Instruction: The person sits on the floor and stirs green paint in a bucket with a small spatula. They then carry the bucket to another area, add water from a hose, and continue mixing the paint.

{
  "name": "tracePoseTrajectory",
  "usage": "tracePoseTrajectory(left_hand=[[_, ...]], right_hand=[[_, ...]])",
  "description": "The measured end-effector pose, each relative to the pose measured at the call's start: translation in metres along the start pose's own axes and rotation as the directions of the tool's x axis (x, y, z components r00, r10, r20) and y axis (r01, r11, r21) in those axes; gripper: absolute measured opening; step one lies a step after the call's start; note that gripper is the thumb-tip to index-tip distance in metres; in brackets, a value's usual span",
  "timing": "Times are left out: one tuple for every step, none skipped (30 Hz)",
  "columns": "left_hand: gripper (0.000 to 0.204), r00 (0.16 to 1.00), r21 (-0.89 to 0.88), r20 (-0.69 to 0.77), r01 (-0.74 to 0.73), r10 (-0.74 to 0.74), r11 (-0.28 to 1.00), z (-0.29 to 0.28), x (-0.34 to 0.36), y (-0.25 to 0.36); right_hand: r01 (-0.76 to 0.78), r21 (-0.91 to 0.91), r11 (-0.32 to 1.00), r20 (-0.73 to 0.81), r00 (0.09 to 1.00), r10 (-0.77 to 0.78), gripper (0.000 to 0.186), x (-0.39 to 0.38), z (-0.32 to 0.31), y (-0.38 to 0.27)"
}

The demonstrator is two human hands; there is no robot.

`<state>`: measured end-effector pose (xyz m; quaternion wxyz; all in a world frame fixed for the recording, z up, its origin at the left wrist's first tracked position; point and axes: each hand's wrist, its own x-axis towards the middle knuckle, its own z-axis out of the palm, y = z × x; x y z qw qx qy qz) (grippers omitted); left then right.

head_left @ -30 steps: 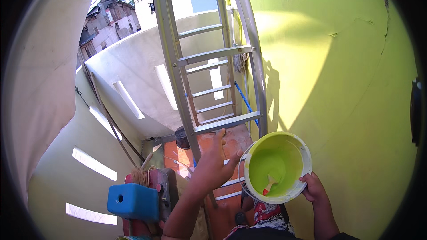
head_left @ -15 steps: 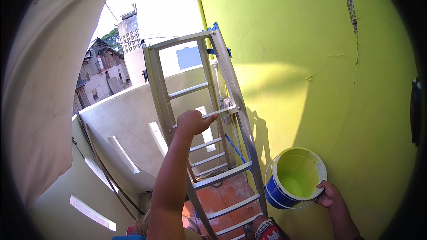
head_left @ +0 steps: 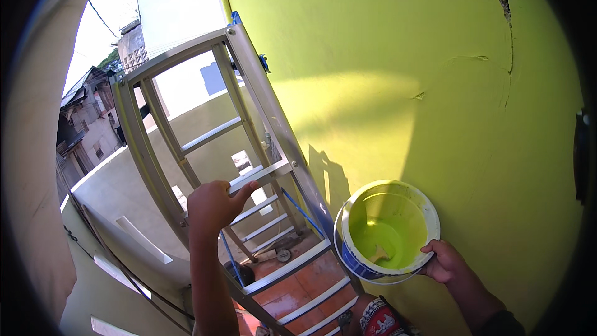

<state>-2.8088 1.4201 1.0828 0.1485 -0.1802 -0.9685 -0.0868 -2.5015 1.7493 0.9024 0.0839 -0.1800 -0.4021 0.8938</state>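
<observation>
An aluminium stepladder (head_left: pixel 267 102) stands in front of me, beside the yellow-green wall. My left hand (head_left: pixel 214 205) is closed round one of its upper rungs (head_left: pixel 273 172), the thumb lying along the top. At the right, my right hand (head_left: pixel 444 261) grips the rim of a blue and white bucket (head_left: pixel 357 260); the fingers under the rim are partly hidden. The bucket is tilted so its inside shows, with yellow-green paint (head_left: pixel 403 236) at the bottom. Its thin wire handle (head_left: pixel 337 236) hangs down at the side.
The yellow-green wall (head_left: pixel 491 180) on the right has a long crack (head_left: pixel 502 0). A low pale wall with slots (head_left: pixel 155 193) runs on the left, beneath a beige sheet (head_left: pixel 37 180). Red floor tiles (head_left: pixel 292 286) lie below. Dark cables (head_left: pixel 118 261) run down the left wall.
The ladder and my left hand appear further left and nearer in view, the hand still on the rung. The bucket has shifted slightly left and up, showing more of the paint inside.
</observation>
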Motion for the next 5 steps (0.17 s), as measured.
tracePoseTrajectory(left_hand=[[0.082, 0.997, -0.001, -0.081, -0.015, 0.015, 1.0, -0.001, -0.002, 0.0], [0.082, 0.995, 0.03, -0.104, -0.006, 0.009, 1.0, 0.002, -0.002, 0.0], [0.081, 0.993, 0.059, -0.121, 0.005, 0.002, 0.998, 0.005, 0.0, 0.001], [0.081, 0.991, 0.088, -0.136, 0.016, -0.004, 0.996, 0.007, 0.002, 0.003], [0.08, 0.995, 0.018, -0.097, 0.025, -0.023, 1.0, 0.006, 0.004, 0.004]], right_hand=[[-0.024, -0.023, 0.999, -0.009, 1.0, 0.024, 0.058, -0.005, 0.007, -0.002], [-0.031, -0.031, 0.999, -0.019, 0.999, 0.03, 0.059, -0.003, 0.013, -0.003], [-0.036, -0.041, 0.999, -0.03, 0.999, 0.035, 0.061, 0.0, 0.019, -0.006], [-0.037, -0.052, 0.998, -0.043, 0.998, 0.034, 0.063, 0.003, 0.025, -0.009], [-0.066, -0.108, 0.992, -0.038, 0.997, 0.062, 0.068, 0.005, 0.033, -0.014]])
